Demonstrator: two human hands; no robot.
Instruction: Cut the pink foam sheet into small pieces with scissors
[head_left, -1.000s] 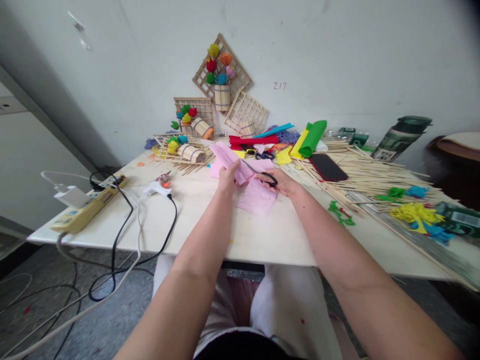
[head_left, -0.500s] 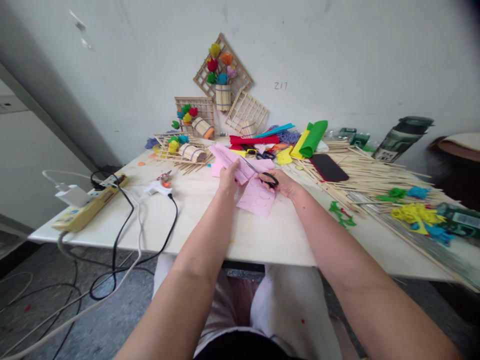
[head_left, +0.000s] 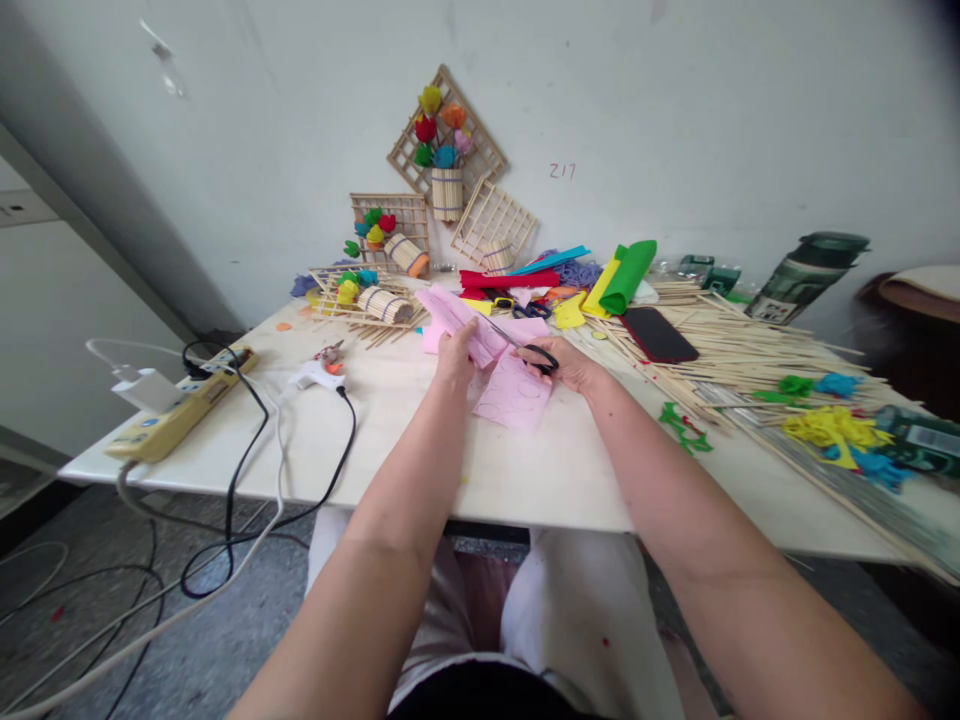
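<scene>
My left hand (head_left: pixel 456 356) pinches a pink sheet (head_left: pixel 517 393), felt or paper, with curved outlines drawn on it. In my right hand (head_left: pixel 564 362) are scissors (head_left: pixel 541 358) with black handles, the fingers in the loops. Their blades point up and left across the pink sheet, close to my left fingers. A cut separates the lower flap from the part in my left hand. More pink material lies under and behind the sheet. Exactly where the blades meet the sheet is hard to make out.
A glue gun (head_left: pixel 319 375) and a power strip (head_left: pixel 176 405) with cables lie left. Stick lattices with coloured flowers (head_left: pixel 375 235) stand behind. To the right are a phone (head_left: pixel 658 334), thin wooden sticks (head_left: pixel 750 350), green scraps (head_left: pixel 684 428) and a bottle (head_left: pixel 806 280).
Hardly anything differs. The scissors and my right hand have shifted very slightly; my left hand keeps its hold on the pink sheet.
</scene>
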